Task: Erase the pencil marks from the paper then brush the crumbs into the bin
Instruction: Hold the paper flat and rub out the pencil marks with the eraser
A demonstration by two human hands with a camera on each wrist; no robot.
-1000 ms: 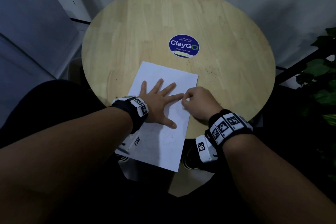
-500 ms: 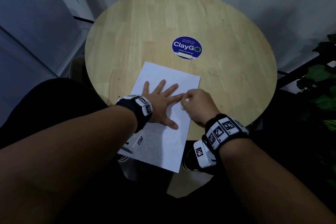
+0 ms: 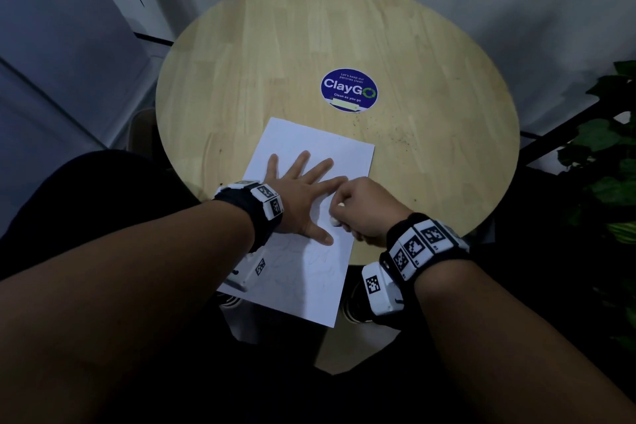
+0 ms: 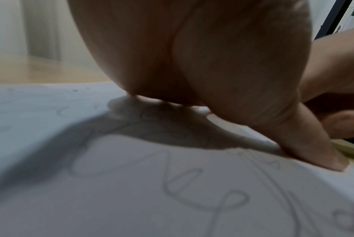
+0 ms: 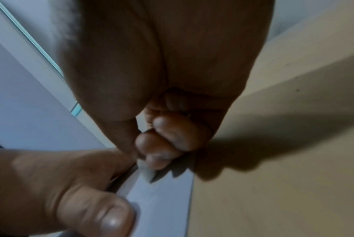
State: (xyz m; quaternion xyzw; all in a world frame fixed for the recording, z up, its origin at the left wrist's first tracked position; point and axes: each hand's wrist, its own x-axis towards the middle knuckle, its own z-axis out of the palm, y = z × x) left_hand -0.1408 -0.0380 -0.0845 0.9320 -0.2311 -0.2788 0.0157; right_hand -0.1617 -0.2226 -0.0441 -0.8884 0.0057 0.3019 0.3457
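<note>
Left hand [image 3: 296, 196] flat, open, pinning paper [image 3: 309, 272]; right hand [image 3: 361, 210] pinches eraser [image 3: 335, 221]. Short strokes away from pinned side, light pressure.

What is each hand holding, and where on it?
The right hand pinches a small white eraser at its upper part, tip on the white paper sheet. The left hand holds nothing; it presses flat on the sheet.

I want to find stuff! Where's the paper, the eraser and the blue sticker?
paper [image 3: 309, 144]: head view, bare far end.
eraser [image 3: 335, 221]: head view, white tip.
blue sticker [image 3: 349, 89]: head view, middle.
</note>
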